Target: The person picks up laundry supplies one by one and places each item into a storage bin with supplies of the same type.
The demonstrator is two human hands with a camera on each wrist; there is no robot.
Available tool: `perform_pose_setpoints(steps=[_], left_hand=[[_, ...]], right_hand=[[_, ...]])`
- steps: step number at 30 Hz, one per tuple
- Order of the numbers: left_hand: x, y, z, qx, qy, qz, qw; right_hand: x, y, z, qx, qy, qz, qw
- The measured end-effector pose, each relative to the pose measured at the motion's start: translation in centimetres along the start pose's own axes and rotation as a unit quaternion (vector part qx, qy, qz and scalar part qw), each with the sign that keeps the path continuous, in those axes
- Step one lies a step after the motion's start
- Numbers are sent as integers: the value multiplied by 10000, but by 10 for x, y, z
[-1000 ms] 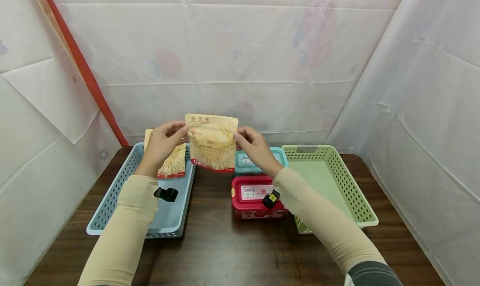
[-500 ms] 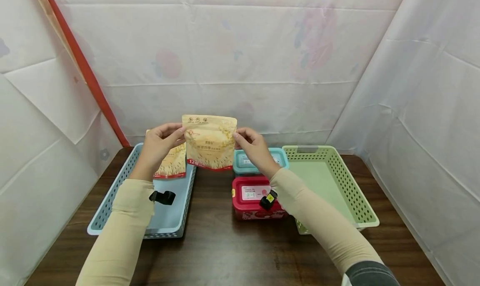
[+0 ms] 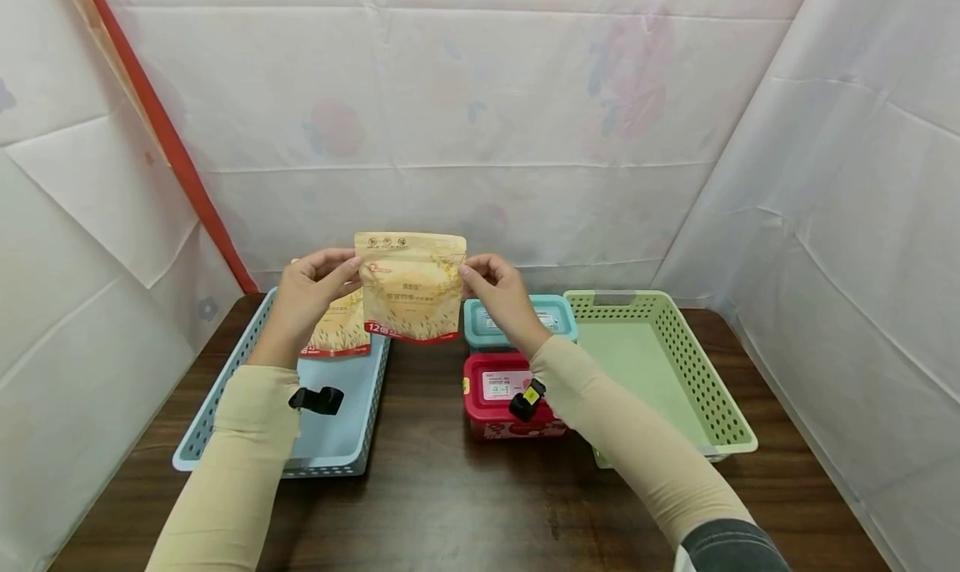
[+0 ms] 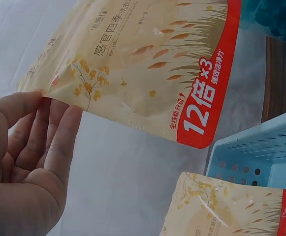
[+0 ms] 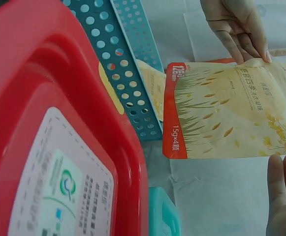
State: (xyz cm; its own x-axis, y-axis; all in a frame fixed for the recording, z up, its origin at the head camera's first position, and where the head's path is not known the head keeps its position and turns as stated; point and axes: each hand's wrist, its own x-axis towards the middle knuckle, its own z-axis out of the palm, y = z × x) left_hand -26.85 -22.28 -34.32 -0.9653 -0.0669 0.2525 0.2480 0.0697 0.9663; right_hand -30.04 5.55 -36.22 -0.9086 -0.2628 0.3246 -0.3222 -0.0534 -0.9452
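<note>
Both hands hold up a cream laundry-capsule pouch with a red bottom band, above the table between the two baskets. By its left edge, my left hand pinches it between thumb and fingers, also seen in the left wrist view. On the opposite edge, my right hand pinches the pouch near its upper right. A second, similar pouch stands in the blue basket, partly hidden behind my left hand.
A red lidded box and a turquoise lidded box stand right of centre, below my right hand. A green basket is at the right. White cloth walls enclose the brown table.
Both hands have shifted slightly to the left with the pouch between them. The baskets, boxes and second pouch have stayed in place.
</note>
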Motion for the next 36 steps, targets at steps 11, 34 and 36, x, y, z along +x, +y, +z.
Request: perform_pose_setpoints(steps=[11,34,36], left_hand=[[-3,0,-7,81,77,-32,9999],[-18,-4,-41,-17,546,68,9985],[-21,-5,-46,-32,609,17,9981]], right_hand=[[0,5,12,64,112,34,9999],[-1,5,55,182,7,104,9998],[-1,4,59,170,-109,98,9997]])
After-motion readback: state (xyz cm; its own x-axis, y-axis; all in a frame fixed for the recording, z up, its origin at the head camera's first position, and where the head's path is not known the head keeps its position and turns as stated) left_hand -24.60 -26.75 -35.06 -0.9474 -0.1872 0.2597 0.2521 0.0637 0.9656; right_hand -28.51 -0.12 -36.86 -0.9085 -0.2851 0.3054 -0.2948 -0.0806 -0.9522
